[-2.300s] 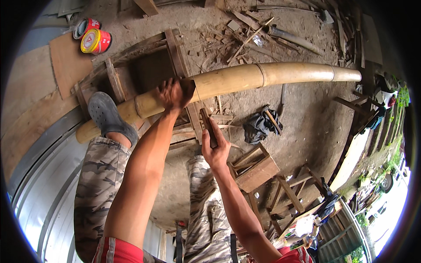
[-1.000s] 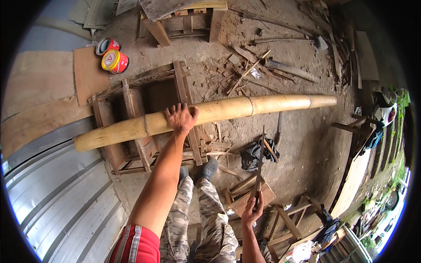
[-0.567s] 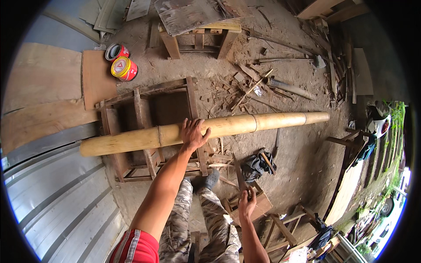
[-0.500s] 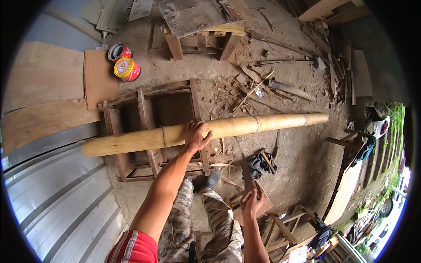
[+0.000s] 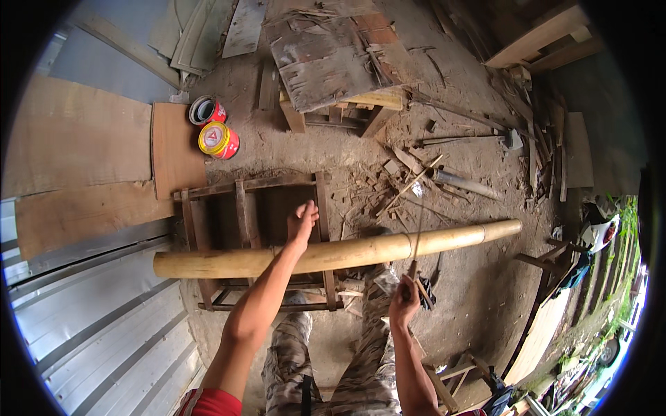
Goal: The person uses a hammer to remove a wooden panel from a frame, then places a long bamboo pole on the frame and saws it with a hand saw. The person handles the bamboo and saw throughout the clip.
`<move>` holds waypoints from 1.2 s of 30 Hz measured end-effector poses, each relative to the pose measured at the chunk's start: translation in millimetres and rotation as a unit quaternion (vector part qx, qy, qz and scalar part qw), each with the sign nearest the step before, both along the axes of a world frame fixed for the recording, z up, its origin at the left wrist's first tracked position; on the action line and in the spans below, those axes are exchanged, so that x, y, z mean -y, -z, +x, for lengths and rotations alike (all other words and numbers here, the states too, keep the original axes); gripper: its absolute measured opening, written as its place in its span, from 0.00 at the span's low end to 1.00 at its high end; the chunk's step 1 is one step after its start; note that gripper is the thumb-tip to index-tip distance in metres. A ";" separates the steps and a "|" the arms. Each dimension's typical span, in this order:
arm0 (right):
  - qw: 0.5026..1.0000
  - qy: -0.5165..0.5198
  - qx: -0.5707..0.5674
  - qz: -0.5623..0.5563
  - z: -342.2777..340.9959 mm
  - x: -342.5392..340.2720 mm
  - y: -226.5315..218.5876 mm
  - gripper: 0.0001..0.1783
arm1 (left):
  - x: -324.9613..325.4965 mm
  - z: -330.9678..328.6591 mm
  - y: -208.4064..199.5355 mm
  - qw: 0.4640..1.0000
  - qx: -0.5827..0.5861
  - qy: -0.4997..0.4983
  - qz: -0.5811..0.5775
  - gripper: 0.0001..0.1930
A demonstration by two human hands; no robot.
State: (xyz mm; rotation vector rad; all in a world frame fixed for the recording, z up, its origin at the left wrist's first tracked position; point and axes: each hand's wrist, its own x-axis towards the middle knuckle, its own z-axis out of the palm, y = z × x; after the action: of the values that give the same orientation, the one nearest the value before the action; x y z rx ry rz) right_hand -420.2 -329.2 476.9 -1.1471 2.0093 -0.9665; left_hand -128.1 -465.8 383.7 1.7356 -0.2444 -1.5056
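Observation:
A long yellow bamboo pole (image 5: 347, 256) lies crosswise in front of me, its left part over a dark wooden frame (image 5: 320, 201). My left hand (image 5: 303, 220) is raised just beyond the pole with its fingers loosely extended and nothing in them; the forearm crosses above the pole. To the right, my right hand (image 5: 406, 299) is closed round the handle of a long thin-bladed tool (image 5: 419, 222). Its blade points away from me and crosses the pole's line near a joint; contact cannot be made out. My legs are below, one foot beyond the pole.
Wood scraps (image 5: 395, 177) and a grey pipe (image 5: 465, 184) litter the ground beyond the pole. Two paint cans (image 5: 218, 141) stand at the far left. A low wooden bench (image 5: 340, 121) carries a worn board. Corrugated metal sheeting (image 5: 104, 312) borders the left side.
My left hand has let go of the pole and moved up beyond it. My right hand has moved up, raising the tool toward the pole. The view has shifted; one foot has stepped forward under the pole.

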 end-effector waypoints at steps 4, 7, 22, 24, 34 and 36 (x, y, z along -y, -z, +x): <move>0.992 -0.107 -0.009 0.063 5.2 47.6 15.2 0.12 | 144.8 34.8 4.7 0.964 -0.136 -0.210 -0.094 0.42; 0.984 -0.150 0.022 0.089 -13.3 80.7 13.3 0.13 | 243.3 41.1 -12.4 0.927 -0.118 -0.339 -0.107 0.39; 0.985 -0.120 0.053 0.113 -133.5 210.5 -5.4 0.11 | 375.6 -92.1 -91.0 0.875 -0.091 -0.378 -0.288 0.26; 0.987 -0.114 0.041 0.106 -144.4 216.1 -1.2 0.11 | 394.9 -135.7 -111.8 0.870 -0.106 -0.386 -0.289 0.24; 0.988 -0.089 0.016 0.122 -172.7 257.1 -12.4 0.10 | 466.6 -283.4 -87.5 0.968 -0.214 -0.002 -0.130 0.32; 0.987 -0.090 0.003 0.135 -182.3 254.0 -1.4 0.10 | 442.2 -295.9 -79.0 0.983 -0.063 0.168 -0.039 0.40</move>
State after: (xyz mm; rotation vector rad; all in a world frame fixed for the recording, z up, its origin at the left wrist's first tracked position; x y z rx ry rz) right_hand -602.4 -583.1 478.3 -1.1492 1.9231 -0.5847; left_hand -424.0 -908.0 462.6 1.5843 -0.5453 -1.8138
